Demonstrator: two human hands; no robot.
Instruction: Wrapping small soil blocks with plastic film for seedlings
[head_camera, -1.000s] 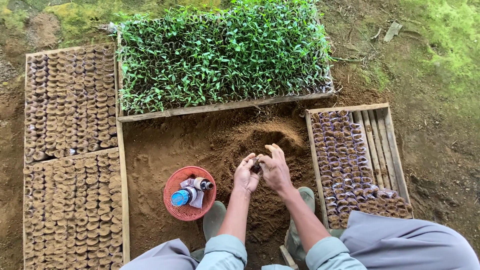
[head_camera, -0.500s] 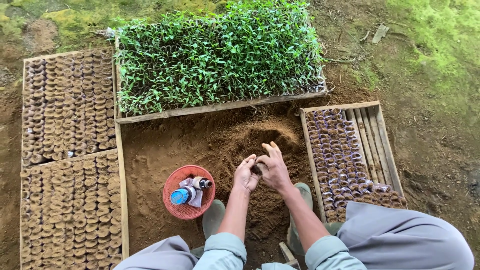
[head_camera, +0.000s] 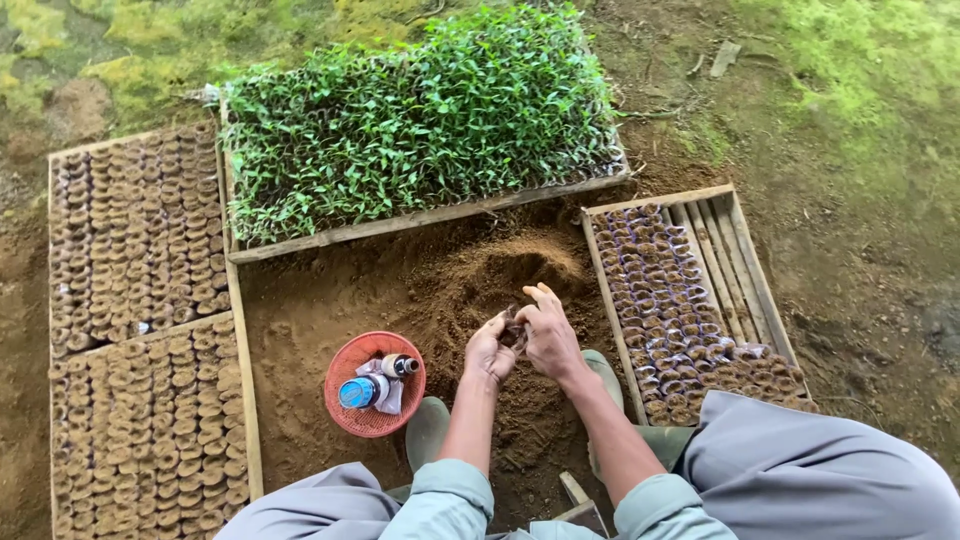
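My left hand (head_camera: 488, 352) and my right hand (head_camera: 548, 335) are pressed together over a mound of brown soil (head_camera: 500, 280). Between their fingers they hold a small dark seedling pot (head_camera: 513, 331), mostly hidden by the fingers. To the right lies a wooden tray (head_camera: 745, 255) partly filled with small dark pots packed with soil (head_camera: 665, 290). Behind the mound stands a wooden tray of dense green seedlings (head_camera: 420, 115).
Two wooden trays full of brown soil-filled pots (head_camera: 135, 330) lie on the left. A red mesh basket (head_camera: 345, 405) with a blue-capped bottle (head_camera: 362, 390) sits by my left knee. My green boots (head_camera: 428, 432) rest on the soil. Bare earth and moss surround everything.
The hands have stayed together on the small pot over the soil mound. The view has shifted a little; nothing else has moved.
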